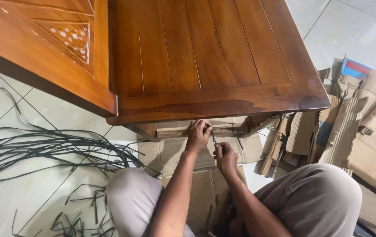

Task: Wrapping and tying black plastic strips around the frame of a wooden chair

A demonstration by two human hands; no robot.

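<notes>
Pinching a black strap between both hands' fingers — under the wooden table.

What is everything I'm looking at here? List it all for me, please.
Wooden table top: one, reddish-brown planks, upper middle.
Carved wooden panel: one, orange-brown, upper left, beside the table top.
Cut straps: a loose heap, black, on the floor at left.
Cardboard pieces: many, brown, piled at right and under the table edge.
Blue and red box: one, behind the cardboard at far right.
Tiled floor: white.
Thin dark strap: one, between the two hands, under the table edge.
Knees in trousers: two, grey-beige, bottom.
Left hand: gripping at the wrapped table edge.
Right hand: pinching the strap.
</notes>
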